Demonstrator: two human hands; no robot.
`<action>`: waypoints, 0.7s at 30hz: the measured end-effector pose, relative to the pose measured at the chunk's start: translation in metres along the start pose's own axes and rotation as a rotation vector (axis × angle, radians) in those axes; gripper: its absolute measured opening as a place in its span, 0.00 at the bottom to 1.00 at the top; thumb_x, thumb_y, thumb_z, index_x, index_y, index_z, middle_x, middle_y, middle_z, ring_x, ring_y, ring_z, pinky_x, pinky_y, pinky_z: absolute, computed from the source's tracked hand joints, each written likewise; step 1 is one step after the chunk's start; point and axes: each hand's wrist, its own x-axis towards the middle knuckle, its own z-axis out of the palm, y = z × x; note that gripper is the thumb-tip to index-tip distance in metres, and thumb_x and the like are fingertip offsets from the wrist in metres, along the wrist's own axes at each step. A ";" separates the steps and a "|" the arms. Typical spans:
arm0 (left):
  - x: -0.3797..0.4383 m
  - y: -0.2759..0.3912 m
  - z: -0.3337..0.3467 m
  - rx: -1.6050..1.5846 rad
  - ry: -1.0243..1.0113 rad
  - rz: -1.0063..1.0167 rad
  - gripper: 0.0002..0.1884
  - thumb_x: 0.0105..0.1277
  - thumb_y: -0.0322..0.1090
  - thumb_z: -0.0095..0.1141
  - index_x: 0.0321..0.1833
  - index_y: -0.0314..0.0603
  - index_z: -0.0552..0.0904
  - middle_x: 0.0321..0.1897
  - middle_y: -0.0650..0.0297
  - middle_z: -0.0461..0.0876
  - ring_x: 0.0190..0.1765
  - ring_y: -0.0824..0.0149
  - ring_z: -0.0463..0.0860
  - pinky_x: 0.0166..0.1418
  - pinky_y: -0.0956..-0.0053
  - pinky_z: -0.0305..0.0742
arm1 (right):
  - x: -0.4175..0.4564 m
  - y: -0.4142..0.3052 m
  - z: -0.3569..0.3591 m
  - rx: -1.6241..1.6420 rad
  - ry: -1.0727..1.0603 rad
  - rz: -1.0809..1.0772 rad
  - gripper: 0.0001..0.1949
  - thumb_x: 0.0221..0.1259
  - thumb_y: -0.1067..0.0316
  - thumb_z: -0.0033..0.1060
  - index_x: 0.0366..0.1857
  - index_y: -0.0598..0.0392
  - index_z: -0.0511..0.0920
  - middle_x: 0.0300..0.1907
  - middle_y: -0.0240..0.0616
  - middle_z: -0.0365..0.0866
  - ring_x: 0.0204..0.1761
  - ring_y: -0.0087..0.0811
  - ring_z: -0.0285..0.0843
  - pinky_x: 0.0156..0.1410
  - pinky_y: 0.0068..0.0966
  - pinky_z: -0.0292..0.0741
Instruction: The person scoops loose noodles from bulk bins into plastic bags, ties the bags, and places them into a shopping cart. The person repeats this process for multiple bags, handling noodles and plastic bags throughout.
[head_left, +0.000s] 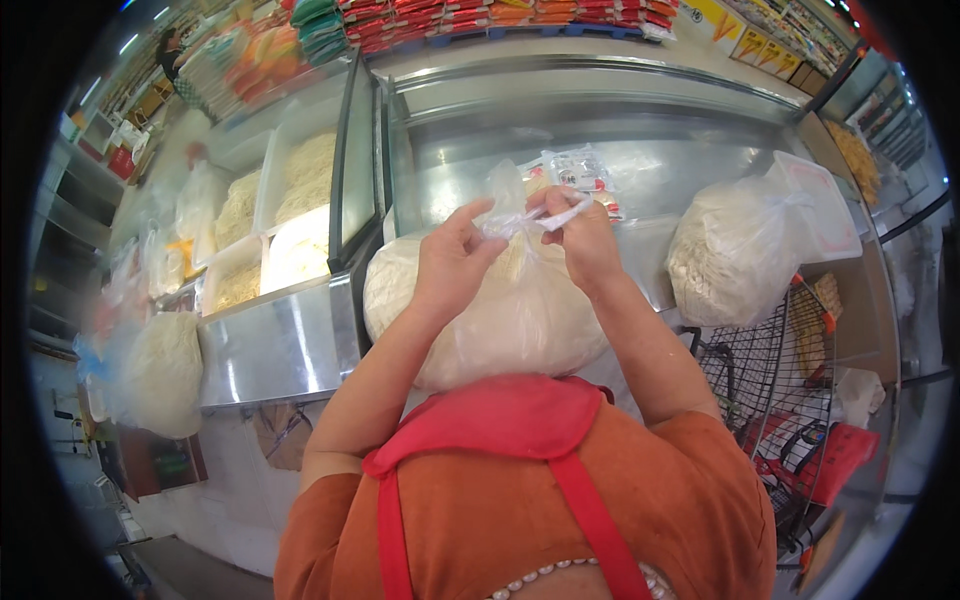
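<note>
A large clear plastic bag (510, 330) filled with pale noodles sits right in front of me, against the red apron. Its neck is gathered and twisted into a knot (514, 225). My right hand (581, 236) pinches a looped white end (566, 214) of the plastic. On the other side of the knot, my left hand (454, 262) has thumb and fingers at the twisted plastic, seemingly gripping it; the fingertips are partly hidden. Behind the hands, flat printed packets (581, 169) lie on the metal display counter (667, 165).
Another tied noodle bag (724, 251) stands at the right beside a white plastic lid or tray (825, 210). Below it is a wire shopping cart (780, 375). Noodle bins (300, 172) fill the left counter behind a glass panel (356, 165). One more bag (165, 375) hangs at its left end.
</note>
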 end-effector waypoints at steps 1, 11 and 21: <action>-0.001 -0.003 0.002 -0.005 0.003 -0.015 0.21 0.61 0.27 0.64 0.58 0.38 0.80 0.22 0.68 0.76 0.27 0.76 0.74 0.35 0.79 0.72 | 0.001 0.002 -0.001 0.037 0.031 0.035 0.15 0.74 0.57 0.50 0.34 0.54 0.82 0.35 0.29 0.81 0.36 0.19 0.73 0.37 0.19 0.70; -0.010 0.003 -0.006 0.303 -0.126 0.043 0.18 0.62 0.29 0.61 0.56 0.38 0.82 0.31 0.70 0.81 0.34 0.75 0.79 0.37 0.78 0.74 | 0.003 0.009 -0.015 0.356 0.001 0.014 0.09 0.75 0.62 0.42 0.39 0.52 0.74 0.36 0.33 0.77 0.39 0.26 0.74 0.41 0.26 0.72; 0.011 -0.006 -0.023 -0.419 -0.414 -0.226 0.13 0.74 0.36 0.49 0.46 0.34 0.83 0.34 0.59 0.85 0.32 0.69 0.82 0.34 0.77 0.76 | -0.011 0.021 -0.020 0.319 -0.155 -0.107 0.11 0.70 0.64 0.41 0.30 0.55 0.72 0.34 0.40 0.75 0.41 0.37 0.75 0.47 0.33 0.73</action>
